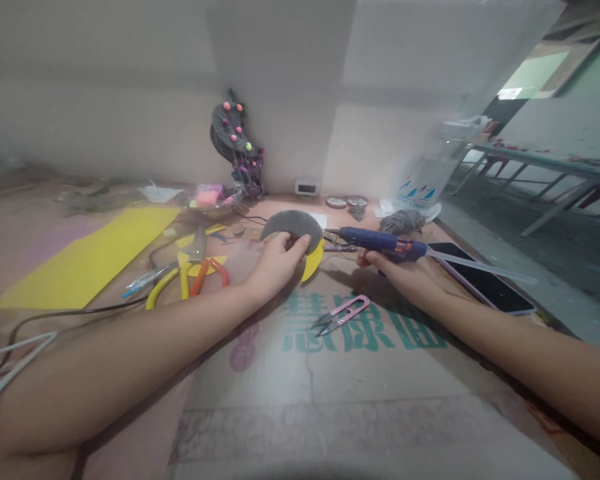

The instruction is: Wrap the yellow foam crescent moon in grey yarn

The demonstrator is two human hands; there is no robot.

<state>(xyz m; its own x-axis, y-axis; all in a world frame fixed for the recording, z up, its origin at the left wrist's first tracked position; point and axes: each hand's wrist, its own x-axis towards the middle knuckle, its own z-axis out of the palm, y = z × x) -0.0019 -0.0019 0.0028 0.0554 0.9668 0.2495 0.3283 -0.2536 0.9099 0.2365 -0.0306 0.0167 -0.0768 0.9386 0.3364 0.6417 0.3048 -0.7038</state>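
My left hand [276, 263] is closed on a crescent-shaped piece [294, 224], grey yarn wrapped over a yellow backing that shows at its lower right. My right hand [405, 272] grips a blue glue gun [380, 241] with a clear glue stick sticking out the back toward the right. The gun's nozzle points left, close to the right tip of the crescent. Pink thread snips [341, 315] lie on the cardboard sheet [330, 373] between my two forearms.
A yellow foam sheet [90, 257] lies at left, with yellow and orange handled scissors [193, 277] beside it. A phone [485, 283] lies at right, a ball of grey yarn [403, 221] behind the gun. A decorated grey crescent with beads [235, 137] leans in the corner.
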